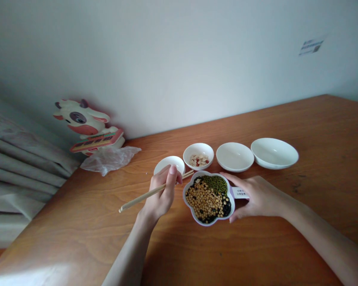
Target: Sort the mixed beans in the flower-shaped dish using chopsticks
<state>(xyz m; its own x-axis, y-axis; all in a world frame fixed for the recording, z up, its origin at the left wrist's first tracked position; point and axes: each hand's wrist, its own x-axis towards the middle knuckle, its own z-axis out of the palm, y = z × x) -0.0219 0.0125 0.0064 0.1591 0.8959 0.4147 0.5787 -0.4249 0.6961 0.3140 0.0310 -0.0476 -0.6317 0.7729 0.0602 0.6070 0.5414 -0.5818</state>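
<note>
Left hand: The left hand [161, 194] sits just left of the lobed dish and holds a pair of wooden chopsticks [149, 193].
Left fingers: The fingers [173, 174] are curled together and closed around the chopsticks. The chopstick tips sit close together near the dish rim and are not seen in the contents.
Right hand: The right hand [256, 196] is at the dish's right side, over a white printed tab [240, 193].
Right fingers: The fingers [231, 178] are spread apart and grip the dish, with the index finger along the upper rim and the thumb at the lower rim.
Dish position: The lobed dish [210, 223], white with a purple edge, rests on the wooden counter [310, 135] between both hands, in front of the bowls.
Dish contents: Yellow soybeans [201, 200], green mung beans [215, 183] and black beans [226, 208] lie in separate lobes.
Bowls: Four white vessels stand in a row behind the dish. The small bowl [169, 163] at the left end is partly hidden by the left hand. Next comes a small bowl [198, 147] holding pale flakes with red bits [199, 160], then a shallow dish [234, 157], then a wider bowl [274, 163].
Surroundings: A cow figurine [83, 119] stands at the far left of the counter beside a clear plastic bag [109, 159]. A grey curtain [18, 167] hangs beyond the counter's left edge.
</note>
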